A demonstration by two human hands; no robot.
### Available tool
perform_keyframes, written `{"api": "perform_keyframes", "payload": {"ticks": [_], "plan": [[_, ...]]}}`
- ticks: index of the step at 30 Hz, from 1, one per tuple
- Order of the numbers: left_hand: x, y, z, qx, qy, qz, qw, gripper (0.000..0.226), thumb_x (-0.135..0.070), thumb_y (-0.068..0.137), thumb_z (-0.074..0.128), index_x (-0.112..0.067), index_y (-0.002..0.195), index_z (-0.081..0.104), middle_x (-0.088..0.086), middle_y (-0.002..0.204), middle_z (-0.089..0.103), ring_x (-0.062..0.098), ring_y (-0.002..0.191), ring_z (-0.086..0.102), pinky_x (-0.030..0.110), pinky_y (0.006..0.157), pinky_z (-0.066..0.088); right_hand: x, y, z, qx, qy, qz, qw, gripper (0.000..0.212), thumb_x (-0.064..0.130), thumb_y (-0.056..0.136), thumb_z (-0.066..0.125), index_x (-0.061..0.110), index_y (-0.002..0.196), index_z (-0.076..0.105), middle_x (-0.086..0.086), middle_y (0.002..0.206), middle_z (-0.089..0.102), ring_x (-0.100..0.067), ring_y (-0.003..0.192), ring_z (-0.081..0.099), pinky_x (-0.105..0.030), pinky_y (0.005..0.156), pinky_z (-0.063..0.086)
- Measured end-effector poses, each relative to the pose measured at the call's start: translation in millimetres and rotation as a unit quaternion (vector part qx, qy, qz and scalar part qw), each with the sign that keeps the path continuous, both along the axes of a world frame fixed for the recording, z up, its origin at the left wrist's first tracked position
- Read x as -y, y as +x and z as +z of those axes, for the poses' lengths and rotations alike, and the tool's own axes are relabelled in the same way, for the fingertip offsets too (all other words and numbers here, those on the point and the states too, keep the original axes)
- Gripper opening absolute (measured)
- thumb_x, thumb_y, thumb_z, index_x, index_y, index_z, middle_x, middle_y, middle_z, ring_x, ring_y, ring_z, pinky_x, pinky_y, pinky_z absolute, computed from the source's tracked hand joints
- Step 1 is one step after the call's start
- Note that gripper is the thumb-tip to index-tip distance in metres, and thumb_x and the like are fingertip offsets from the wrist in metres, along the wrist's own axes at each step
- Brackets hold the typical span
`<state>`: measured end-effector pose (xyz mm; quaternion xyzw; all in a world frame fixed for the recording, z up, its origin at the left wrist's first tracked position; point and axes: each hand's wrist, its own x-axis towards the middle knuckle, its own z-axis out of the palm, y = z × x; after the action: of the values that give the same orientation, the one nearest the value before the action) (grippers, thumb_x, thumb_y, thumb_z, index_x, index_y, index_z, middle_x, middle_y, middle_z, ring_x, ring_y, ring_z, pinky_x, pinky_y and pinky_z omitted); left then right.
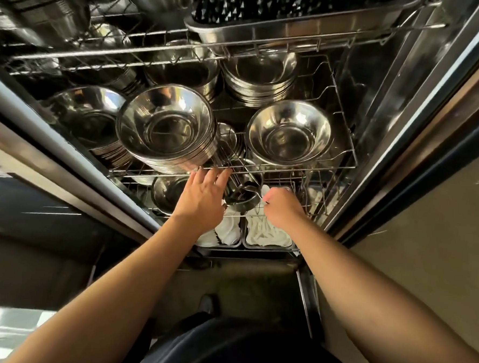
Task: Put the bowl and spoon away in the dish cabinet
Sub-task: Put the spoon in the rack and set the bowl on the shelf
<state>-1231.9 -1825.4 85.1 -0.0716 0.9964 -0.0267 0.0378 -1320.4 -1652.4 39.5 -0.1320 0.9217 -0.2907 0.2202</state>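
Note:
A small steel bowl [242, 199] hangs just under the front wire of the middle rack [289, 167] in the open dish cabinet. My left hand [203, 198] holds the bowl's left side, its fingers stretched up against that wire and its thumb hidden. My right hand [281, 207] is a fist to the right of the bowl, closed on the thin handle of a spoon [260, 195]. The spoon's other end reaches into the bowl and is mostly hidden.
Stacks of steel bowls [165, 129] [290, 134] fill the middle rack, with more stacks behind. An upper rack holds a steel tray [270, 29]. Another steel bowl [167, 193] sits on the lower rack beside white trays [268, 236]. The cabinet door frame [403, 135] runs along the right.

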Motion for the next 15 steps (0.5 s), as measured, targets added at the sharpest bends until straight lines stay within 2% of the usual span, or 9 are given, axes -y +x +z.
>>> {"api": "perform_keyframes", "payload": {"ticks": [2,4,6,8,13,15], "plan": [[1.2,0.7,-1.2,0.001,-0.001,0.001,1.0,0.085,-0.018,0.086,0.05,-0.017,0.16,0.009,0.013,0.161,0.028,0.034,0.149,0.021,0.047,0.125,0.011,13.3,-4.5,-5.9,0.013,0.01,-0.014,1.0,0.03,-0.006,0.088,0.055,0.003,0.11,0.073,-0.014,0.11,0.072,-0.031,0.095,0.07,-0.036,0.079,0.06],[0.6,1.5,-1.7,0.004,-0.002,0.002,1.0,0.086,-0.019,0.086,0.048,-0.017,0.161,0.006,0.012,0.163,0.025,0.035,0.15,0.018,0.047,0.125,0.01,23.9,-7.3,-11.2,0.02,0.019,-0.028,0.999,0.027,-0.005,0.088,0.056,0.003,0.107,0.073,-0.014,0.105,0.071,-0.031,0.096,0.069,-0.029,0.072,0.052],[-1.3,2.4,-3.1,0.006,-0.008,0.002,1.0,0.085,-0.021,0.088,0.047,-0.018,0.161,0.004,0.012,0.164,0.022,0.035,0.151,0.016,0.048,0.125,0.01,32.4,-9.4,-15.2,0.023,0.035,-0.029,0.999,0.018,-0.004,0.089,0.056,0.0,0.099,0.07,-0.014,0.095,0.069,-0.032,0.093,0.069,-0.029,0.065,0.046],[-1.7,2.9,-3.8,0.007,-0.011,0.002,1.0,0.084,-0.026,0.09,0.048,-0.018,0.161,0.003,0.012,0.164,0.022,0.036,0.151,0.015,0.048,0.124,0.011,42.6,-11.3,-18.7,0.023,0.053,-0.028,0.998,0.014,-0.003,0.089,0.057,-0.001,0.096,0.069,-0.014,0.093,0.068,-0.032,0.094,0.07,-0.03,0.065,0.046],[1.6,2.1,-4.8,0.009,-0.001,0.005,1.0,0.084,-0.029,0.093,0.051,-0.019,0.16,0.003,0.012,0.164,0.022,0.037,0.151,0.014,0.048,0.124,0.013,65.4,-13.4,-28.9,0.005,0.088,-0.038,0.995,0.02,-0.003,0.091,0.056,0.001,0.109,0.066,-0.015,0.107,0.071,-0.032,0.097,0.069,-0.033,0.069,0.049],[2.9,1.9,-5.7,0.009,-0.002,0.004,1.0,0.084,-0.03,0.093,0.05,-0.019,0.16,0.002,0.012,0.163,0.023,0.036,0.15,0.016,0.047,0.124,0.013,71.0,-14.6,-32.2,-0.009,0.094,-0.027,0.995,0.025,-0.002,0.093,0.053,0.0,0.114,0.065,-0.017,0.116,0.07,-0.034,0.105,0.068,-0.036,0.078,0.052]]}}
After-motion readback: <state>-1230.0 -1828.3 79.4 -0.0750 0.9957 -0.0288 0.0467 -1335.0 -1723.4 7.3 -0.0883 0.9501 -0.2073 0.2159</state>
